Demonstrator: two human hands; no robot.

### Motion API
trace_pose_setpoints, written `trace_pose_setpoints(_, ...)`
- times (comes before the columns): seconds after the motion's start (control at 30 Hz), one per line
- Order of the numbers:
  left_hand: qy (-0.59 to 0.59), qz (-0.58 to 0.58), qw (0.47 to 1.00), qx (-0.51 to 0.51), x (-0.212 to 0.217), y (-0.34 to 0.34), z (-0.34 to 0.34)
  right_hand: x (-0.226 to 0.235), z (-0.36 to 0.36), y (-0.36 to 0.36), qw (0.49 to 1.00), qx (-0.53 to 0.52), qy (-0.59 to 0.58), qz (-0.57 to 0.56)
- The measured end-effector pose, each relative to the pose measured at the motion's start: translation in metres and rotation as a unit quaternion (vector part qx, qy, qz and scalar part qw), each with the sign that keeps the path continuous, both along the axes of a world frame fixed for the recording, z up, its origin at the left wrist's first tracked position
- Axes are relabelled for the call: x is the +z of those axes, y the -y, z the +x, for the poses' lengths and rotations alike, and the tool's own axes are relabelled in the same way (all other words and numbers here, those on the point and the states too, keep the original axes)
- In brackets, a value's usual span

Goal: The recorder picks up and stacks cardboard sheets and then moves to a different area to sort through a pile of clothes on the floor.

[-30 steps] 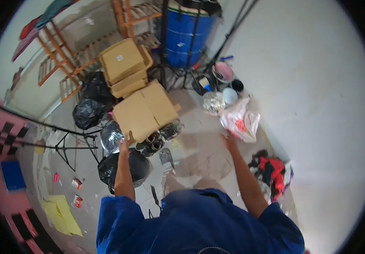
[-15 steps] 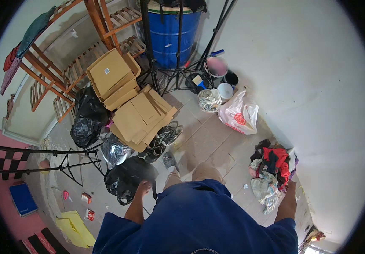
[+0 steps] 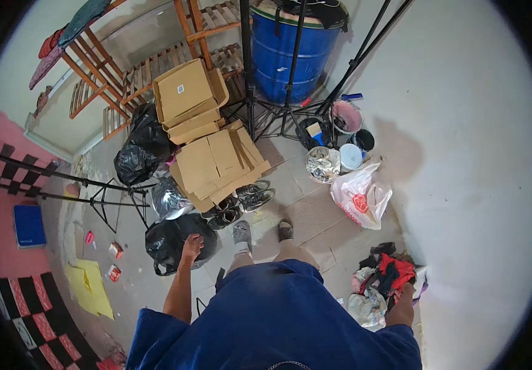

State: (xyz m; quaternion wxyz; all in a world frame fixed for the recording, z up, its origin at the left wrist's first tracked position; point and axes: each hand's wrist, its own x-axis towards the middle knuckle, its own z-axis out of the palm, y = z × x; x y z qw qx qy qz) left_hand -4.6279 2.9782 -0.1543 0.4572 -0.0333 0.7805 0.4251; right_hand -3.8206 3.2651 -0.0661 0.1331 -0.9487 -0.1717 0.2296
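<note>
My left hand (image 3: 193, 244) hovers over a black plastic bag (image 3: 166, 246) on the floor, fingers loosely apart with nothing visible in them. Whether it touches the bag is unclear. On the other side, my right hand (image 3: 406, 292) hangs against a pile of clothes (image 3: 382, 279), just below a red cloth (image 3: 404, 269). Its fingers merge with the dark fabric, so their grip does not show. Pale, crumpled fabric (image 3: 367, 310) lies on the pile's near side.
Flattened cardboard (image 3: 216, 163), an open carton (image 3: 185, 95) and dark shoes (image 3: 255, 196) lie ahead. Tripod legs (image 3: 287, 117) spread before a blue drum (image 3: 290, 58). A white plastic bag (image 3: 361, 194) and small buckets (image 3: 351, 156) stand by the right wall.
My view has turned and shifted, and both my feet now show. My left hand has reached farther forward over the black bag. My right hand stays at the clothes pile.
</note>
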Motion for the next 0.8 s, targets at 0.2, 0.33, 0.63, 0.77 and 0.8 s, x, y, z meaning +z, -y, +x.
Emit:
trace_pose_setpoints(0.2,-0.144,0.030,0.973,-0.180,0.024,-0.022,0.073,-0.082,0.014,-0.090,0.968,0.235,0.050,-0.070)
trace_pose_setpoints(0.33,-0.201,0.026,0.966,-0.161,0.065,-0.036,0.119,-0.190,-0.075,-0.176,0.728,0.675,0.067,-0.099)
trace_pose_setpoints(0.63,-0.172,-0.094,0.980,0.037,0.115,0.012,0.218,-0.136,-0.519,-0.149,0.503,0.838,-0.177,0.116)
trace_pose_setpoints(0.77,-0.179,-0.104,0.969,0.137,0.103,0.036,0.263,-0.064,-0.603,-0.086,0.389,0.888,-0.201,0.138)
trace_pose_setpoints(0.8,-0.178,-0.098,0.965,0.164,0.099,0.040,0.273,-0.053,-0.618,-0.071,0.349,0.904,-0.187,0.163)
